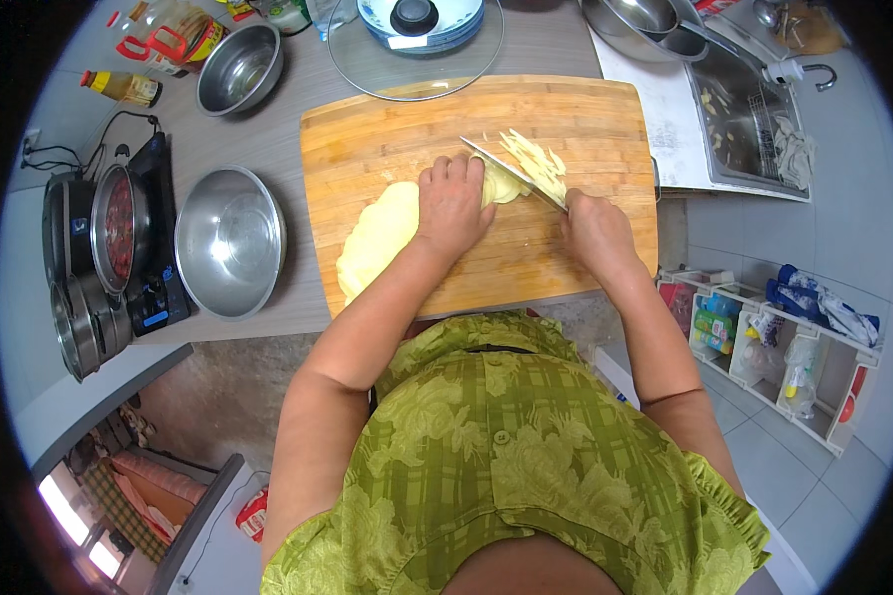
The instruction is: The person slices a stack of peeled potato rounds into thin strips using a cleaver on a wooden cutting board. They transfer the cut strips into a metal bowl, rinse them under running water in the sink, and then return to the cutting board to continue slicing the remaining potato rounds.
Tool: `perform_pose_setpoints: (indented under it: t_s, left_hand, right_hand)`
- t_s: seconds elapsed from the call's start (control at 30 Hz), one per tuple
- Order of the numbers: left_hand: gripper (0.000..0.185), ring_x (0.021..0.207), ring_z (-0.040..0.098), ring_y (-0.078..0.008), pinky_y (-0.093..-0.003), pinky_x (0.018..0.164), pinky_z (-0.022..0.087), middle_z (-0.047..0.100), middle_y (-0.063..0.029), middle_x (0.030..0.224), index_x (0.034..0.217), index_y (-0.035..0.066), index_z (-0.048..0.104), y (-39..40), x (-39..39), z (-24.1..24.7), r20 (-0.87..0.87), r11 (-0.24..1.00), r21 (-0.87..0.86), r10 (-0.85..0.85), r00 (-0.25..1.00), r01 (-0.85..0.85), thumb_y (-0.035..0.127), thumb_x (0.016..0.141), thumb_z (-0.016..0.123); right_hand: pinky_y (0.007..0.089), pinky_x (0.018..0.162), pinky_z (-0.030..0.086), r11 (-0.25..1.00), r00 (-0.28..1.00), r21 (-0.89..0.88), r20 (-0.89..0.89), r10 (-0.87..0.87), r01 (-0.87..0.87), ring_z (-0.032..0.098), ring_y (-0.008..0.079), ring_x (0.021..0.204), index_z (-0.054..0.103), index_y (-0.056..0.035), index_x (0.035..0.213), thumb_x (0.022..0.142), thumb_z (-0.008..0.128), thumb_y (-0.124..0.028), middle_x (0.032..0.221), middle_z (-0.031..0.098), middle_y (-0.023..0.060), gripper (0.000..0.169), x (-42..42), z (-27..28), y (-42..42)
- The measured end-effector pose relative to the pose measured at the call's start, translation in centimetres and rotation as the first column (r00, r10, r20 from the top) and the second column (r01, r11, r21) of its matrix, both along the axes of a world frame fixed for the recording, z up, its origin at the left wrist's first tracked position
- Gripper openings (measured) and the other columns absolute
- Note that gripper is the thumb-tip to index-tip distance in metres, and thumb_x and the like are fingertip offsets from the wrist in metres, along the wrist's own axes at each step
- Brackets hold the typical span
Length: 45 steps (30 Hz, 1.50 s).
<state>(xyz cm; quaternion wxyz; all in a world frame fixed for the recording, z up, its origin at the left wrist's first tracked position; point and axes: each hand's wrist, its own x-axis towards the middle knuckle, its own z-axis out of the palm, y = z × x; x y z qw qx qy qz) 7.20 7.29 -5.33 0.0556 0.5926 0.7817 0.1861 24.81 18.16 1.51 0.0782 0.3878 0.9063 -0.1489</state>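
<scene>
My right hand grips a kitchen knife whose handle is hidden in the fist. Its blade slants up and to the left across the wooden cutting board. My left hand lies flat over a row of thin, pale yellow slices, likely potato, pressing them down with fingertips close to the blade. Overlapping slices fan out to the left of that hand, partly under the forearm. Between hand and blade more slices show. On the blade's far side sits a small heap of cut strips.
A glass lid overlaps the board's far edge, over stacked plates. Steel bowls and an induction cooker with a pan stand left. The sink is at right, beside a steel basin.
</scene>
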Motion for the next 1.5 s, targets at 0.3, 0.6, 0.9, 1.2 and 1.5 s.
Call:
perform_pose_setpoints:
  t_s: [0.3, 0.6, 0.9, 1.2, 1.5]
  left_hand:
    - [0.052, 0.113, 0.047, -0.0324, -0.0433, 0.098, 0.037, 0.051, -0.0171, 0.126, 0.118, 0.0, 0.056, -0.5, 0.4, 0.2, -0.018, 0.995, 0.103, -0.02, 1.0, 0.021, 0.023, 0.074, 0.074]
    - [0.048, 0.112, 0.047, -0.0326, -0.0424, 0.101, 0.037, 0.053, -0.0158, 0.114, 0.12, -0.002, 0.058, -1.4, 0.3, 1.1, -0.01, 0.994, 0.015, -0.109, 0.994, 0.109, 0.025, 0.081, 0.068]
    - [0.033, 0.111, 0.05, -0.0322, -0.0429, 0.096, 0.041, 0.056, -0.0135, 0.115, 0.111, 0.006, 0.064, -1.3, -1.3, 1.4, 0.14, 0.994, 0.072, -0.09, 0.986, 0.08, 0.017, 0.08, 0.068]
    - [0.037, 0.114, 0.051, -0.0295, -0.0411, 0.095, 0.043, 0.058, -0.0098, 0.115, 0.112, 0.008, 0.064, -0.7, -1.5, 1.0, 0.096, 0.989, -0.004, -0.146, 0.985, 0.147, 0.019, 0.078, 0.072]
    - [0.039, 0.114, 0.052, -0.0298, -0.0409, 0.095, 0.043, 0.058, -0.0102, 0.114, 0.113, 0.007, 0.064, -0.9, -1.6, 0.8, 0.113, 0.986, 0.011, -0.164, 0.98, 0.164, 0.02, 0.077, 0.073]
  right_hand:
    - [0.0495, 0.064, 0.052, 0.996, 0.996, 0.025, 0.016, 0.088, -0.089, 0.065, 0.0415, 0.069, 0.061, 0.0037, 0.082, 0.078, 0.059, -0.004, 0.074, 0.065, 0.0259, 0.009, 0.1, -0.8, 0.9]
    - [0.0484, 0.068, 0.053, 0.997, 0.993, -0.045, 0.098, 0.063, -0.059, 0.067, 0.0403, 0.074, 0.062, 0.0036, 0.087, 0.08, 0.057, -0.003, 0.076, 0.066, 0.0247, 0.011, -1.8, -1.0, 0.4]
    - [0.0499, 0.067, 0.052, 0.998, 0.999, -0.059, 0.043, -0.009, 0.011, 0.065, 0.0418, 0.071, 0.061, 0.0032, 0.084, 0.079, 0.064, -0.011, 0.074, 0.065, 0.0259, 0.015, -0.6, 0.0, 0.8]
    - [0.0495, 0.063, 0.052, 0.997, 0.997, 0.019, 0.024, 0.07, -0.07, 0.065, 0.0408, 0.067, 0.061, 0.0014, 0.083, 0.078, 0.062, -0.009, 0.069, 0.064, 0.0247, 0.011, -0.3, -0.7, 1.0]
    - [0.0436, 0.065, 0.056, 0.995, 0.99, 0.001, 0.103, 0.099, -0.1, 0.07, 0.036, 0.073, 0.064, 0.0021, 0.087, 0.078, 0.06, -0.002, 0.078, 0.068, 0.0232, 0.011, -2.2, -1.0, 0.8]
